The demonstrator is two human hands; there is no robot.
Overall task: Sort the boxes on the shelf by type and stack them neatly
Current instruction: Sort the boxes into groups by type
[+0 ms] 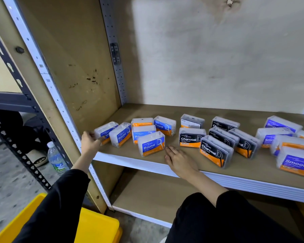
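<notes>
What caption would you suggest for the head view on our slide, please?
Left hand grips the leftmost Round floss box while the right hand rests flat on the shelf near Charcoal boxes.

Floss boxes [191,137] across brown shelf [165,109]

Round boxes [151,143]: frosted clear cases, blue label, white lettering, orange band.
Charcoal boxes [191,137]: black label, white lettering, orange band (one at the back shows a white printed panel).
Smooth boxes [296,163]: purple label, white lettering, orange band.
Shelf board [165,109]: tan.
Front edge [253,185]: white.
Upright [47,79]: white, row of dark holes.
Neighbouring rack [11,71]: dark grey.
Bin [98,227]: yellow.
Sleeves [60,207]: black.
Wall [218,58]: off-white, mottled stains.
</notes>
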